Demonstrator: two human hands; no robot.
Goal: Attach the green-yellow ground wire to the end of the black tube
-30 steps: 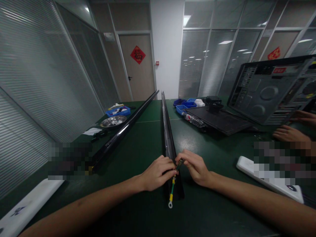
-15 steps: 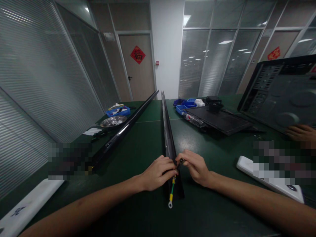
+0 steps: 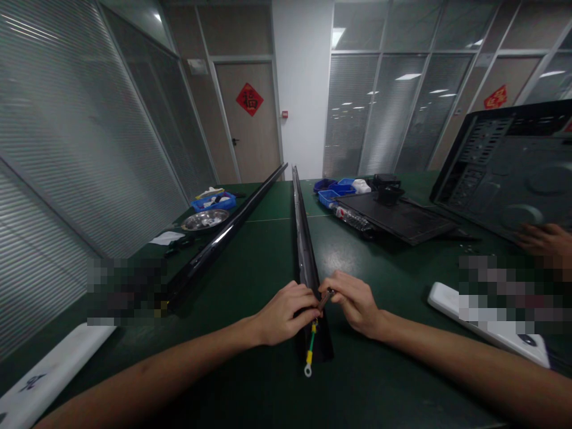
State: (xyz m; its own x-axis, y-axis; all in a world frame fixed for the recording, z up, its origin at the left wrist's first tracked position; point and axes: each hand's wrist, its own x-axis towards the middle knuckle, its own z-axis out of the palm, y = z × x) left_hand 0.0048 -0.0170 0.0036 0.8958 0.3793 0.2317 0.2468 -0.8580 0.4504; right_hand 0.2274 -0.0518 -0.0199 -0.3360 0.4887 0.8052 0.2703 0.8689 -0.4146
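A long black metal rail [image 3: 305, 256] runs away from me across the green table. My left hand [image 3: 286, 313] lies over its near end, thumb and fingers closed; what they pinch there is hidden. Between thumb and fingers of my right hand [image 3: 353, 301] is a small metal wrench [image 3: 328, 297], slanting down toward my left fingertips. Below the fingers, a short green-and-yellow wire [image 3: 311, 342] hangs over the rail end. Its free end carries a silver ring terminal [image 3: 308, 370], while the upper end sits by my left thumb.
A second black rail [image 3: 223, 235] lies to the left, near a metal bowl [image 3: 205, 220] and a blue basket [image 3: 214, 202]. Blue bins [image 3: 328, 196] and a flat black panel [image 3: 397, 215] sit at right. Another person's hand [image 3: 545, 241] touches a large black panel [image 3: 513, 173].
The wrench has turned slightly in my right fingers and now catches more light. My left hand stays in place. The other person's hand has shifted a little at the large panel.
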